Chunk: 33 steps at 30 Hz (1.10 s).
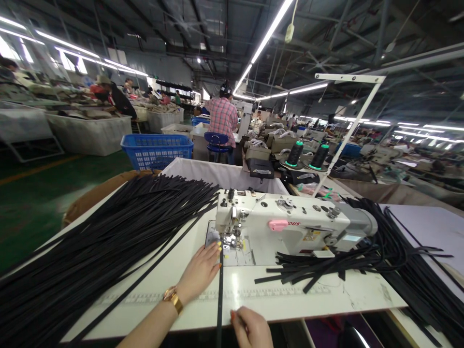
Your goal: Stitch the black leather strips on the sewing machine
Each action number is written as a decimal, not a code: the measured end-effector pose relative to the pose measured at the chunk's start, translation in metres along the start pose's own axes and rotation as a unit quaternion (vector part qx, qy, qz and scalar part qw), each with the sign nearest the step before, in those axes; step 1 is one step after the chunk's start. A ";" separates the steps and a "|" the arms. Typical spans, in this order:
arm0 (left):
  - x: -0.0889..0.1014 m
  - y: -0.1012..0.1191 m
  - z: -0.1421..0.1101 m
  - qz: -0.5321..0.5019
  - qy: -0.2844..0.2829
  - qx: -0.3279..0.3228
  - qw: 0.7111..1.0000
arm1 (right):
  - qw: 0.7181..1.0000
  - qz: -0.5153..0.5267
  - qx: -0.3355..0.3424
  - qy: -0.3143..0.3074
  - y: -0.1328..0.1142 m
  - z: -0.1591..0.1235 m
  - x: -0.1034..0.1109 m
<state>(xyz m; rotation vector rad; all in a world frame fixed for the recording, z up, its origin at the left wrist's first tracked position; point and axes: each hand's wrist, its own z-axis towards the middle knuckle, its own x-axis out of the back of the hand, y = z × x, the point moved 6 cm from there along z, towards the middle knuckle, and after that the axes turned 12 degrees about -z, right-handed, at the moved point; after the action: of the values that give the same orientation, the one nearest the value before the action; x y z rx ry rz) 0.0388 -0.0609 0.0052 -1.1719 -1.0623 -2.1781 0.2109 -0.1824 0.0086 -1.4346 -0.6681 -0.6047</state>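
My left hand (200, 272) lies flat on the white table, fingers stretched toward the needle of a white sewing machine (290, 223). Its fingertips press beside a thin black strap (220, 285) that runs straight from the presser foot back to the table's front edge. My right hand (252, 328) is low at that edge, fingers curled in a pinch on the strap's near end. A gold watch sits on my left wrist.
A big heap of black straps (90, 251) covers the table's left side. More straps (391, 251) pile at the right under the machine's arm. Ahead stand a white bin (224, 175), a blue basket (155, 150), thread cones (295, 154) and a seated person (222, 121).
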 end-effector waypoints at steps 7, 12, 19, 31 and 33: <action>-0.002 -0.001 0.000 0.017 -0.006 0.001 1.000 | 0.970 -0.166 0.141 0.108 0.001 0.053 0.005; -0.001 -0.001 -0.001 0.011 -0.003 0.001 1.000 | 0.964 -0.193 0.159 0.094 0.004 0.048 -0.005; 0.003 0.002 0.000 0.010 -0.001 0.002 1.000 | 0.964 -0.188 0.158 0.099 0.003 0.047 -0.003; 0.003 0.002 0.001 0.005 0.001 0.015 1.000 | 0.966 -0.182 0.157 0.095 0.007 0.048 -0.003; 0.003 0.002 0.001 0.005 -0.002 0.014 1.000 | 0.966 -0.181 0.160 0.095 0.006 0.048 -0.003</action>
<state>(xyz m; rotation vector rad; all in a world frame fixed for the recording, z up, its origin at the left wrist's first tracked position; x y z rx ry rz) 0.0393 -0.0613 0.0087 -1.1676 -1.0819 -2.1472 0.2110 -0.1339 0.0032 -0.9468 -0.8399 -0.8646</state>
